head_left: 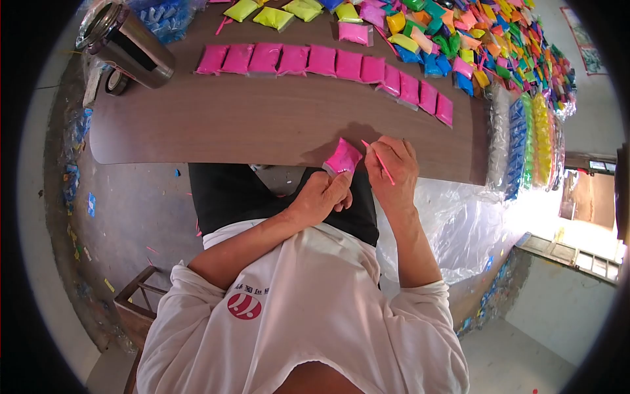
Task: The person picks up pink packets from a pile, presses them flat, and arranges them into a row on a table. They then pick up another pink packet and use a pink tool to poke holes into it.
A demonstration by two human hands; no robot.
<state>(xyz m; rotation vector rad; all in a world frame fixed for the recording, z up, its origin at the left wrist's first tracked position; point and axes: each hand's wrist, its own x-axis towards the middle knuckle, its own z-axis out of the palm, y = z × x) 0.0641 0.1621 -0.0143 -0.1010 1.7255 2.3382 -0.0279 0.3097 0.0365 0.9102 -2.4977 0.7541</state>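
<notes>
My left hand (321, 197) pinches the lower corner of a small pink packet (343, 156) at the table's front edge. Just to the right, my right hand (394, 164) is closed round a thin pink stick (380, 162), whose tip points up and left, apart from the packet. Beyond both hands, a curved row of several pink packets (321, 60) lies side by side across the brown table (216, 125).
A steel flask (131, 49) and a black lid (117, 82) stand at the left. Several yellow packets (272, 18) lie at the back. A large heap of coloured packets (459, 39) fills the back right, with bagged strips (516, 148) at the right edge.
</notes>
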